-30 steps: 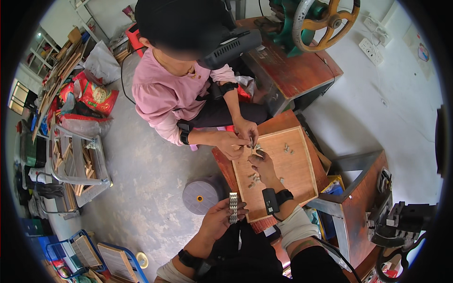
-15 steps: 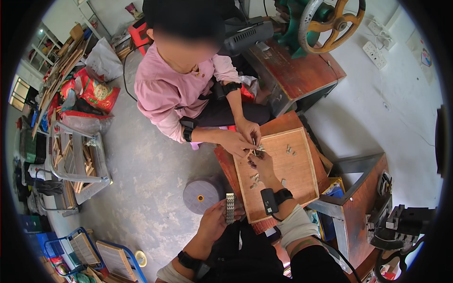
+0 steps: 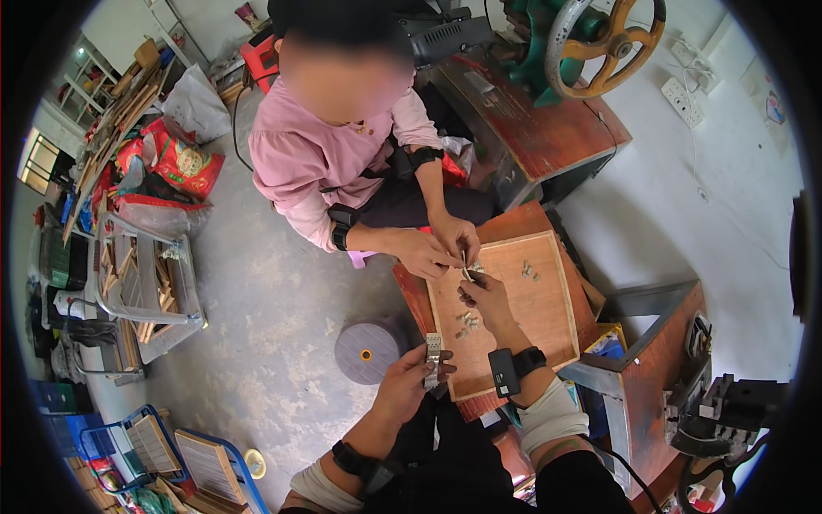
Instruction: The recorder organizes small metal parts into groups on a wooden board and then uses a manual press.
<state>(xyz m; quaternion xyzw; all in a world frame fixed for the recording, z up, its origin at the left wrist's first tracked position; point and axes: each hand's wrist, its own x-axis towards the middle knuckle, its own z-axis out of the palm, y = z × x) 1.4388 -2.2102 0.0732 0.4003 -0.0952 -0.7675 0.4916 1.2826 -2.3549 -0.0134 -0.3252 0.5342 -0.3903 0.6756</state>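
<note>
My left hand (image 3: 408,382) is closed around a silver metal link strap (image 3: 433,349), like a watch band, held upright beside the tray's near left corner. My right hand (image 3: 485,296) reaches over the shallow wooden tray (image 3: 538,343), its fingertips pinched on a small piece too tiny to make out. Right against those fingertips are the hands of a person in a pink top: one hand (image 3: 423,254) and the other (image 3: 455,235) pinch something small and thin together. Small metal links (image 3: 467,323) lie in the tray left of my right wrist, and several more links (image 3: 529,271) lie toward its far side.
The tray rests on a reddish wooden board (image 3: 414,300). A grey round stool (image 3: 370,349) stands left of it. A red-brown bench (image 3: 548,128) carries a green machine with a handwheel (image 3: 606,43). Metal-framed cabinet (image 3: 634,368) at right; rack with wood strips (image 3: 154,283) at left.
My left hand has lifted forward and a little right with the metal strap, which now tilts slightly. My right hand has shifted slightly right and away. The other person's hands stay nearly in place.
</note>
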